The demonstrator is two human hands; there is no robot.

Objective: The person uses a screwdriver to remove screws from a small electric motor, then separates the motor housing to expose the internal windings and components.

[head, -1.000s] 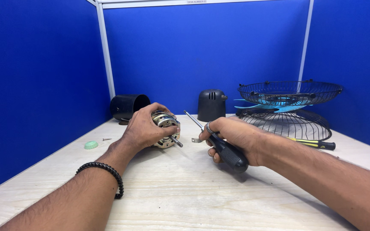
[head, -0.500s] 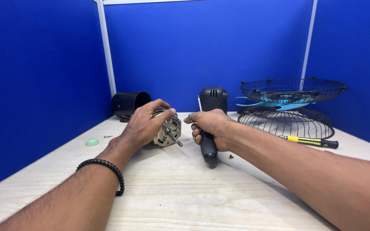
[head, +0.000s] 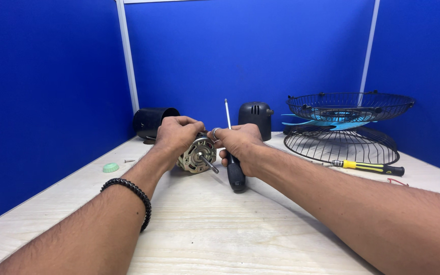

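Note:
A metal fan motor (head: 195, 154) with a protruding shaft rests on the pale wooden table (head: 204, 229). My left hand (head: 177, 133) grips the motor's top and left side. My right hand (head: 239, 144) is closed around a black-handled screwdriver (head: 235, 174), held upright with its handle end down at the table and its thin metal shank (head: 227, 113) pointing up. The right hand's fingers sit close against the motor's right edge. A black beaded bracelet (head: 131, 195) circles my left wrist.
Two black wire fan guards (head: 343, 138) with a light blue blade between them stand at the right. A yellow-and-black screwdriver (head: 367, 167) lies in front of them. A black motor cover (head: 257, 118), a black cylindrical housing (head: 151, 121) and a small green cap (head: 110, 167) are also on the table.
My right hand has swung the screwdriver from a slanted hold to upright, shank up, and moved left against the motor. My left hand stayed on the motor.

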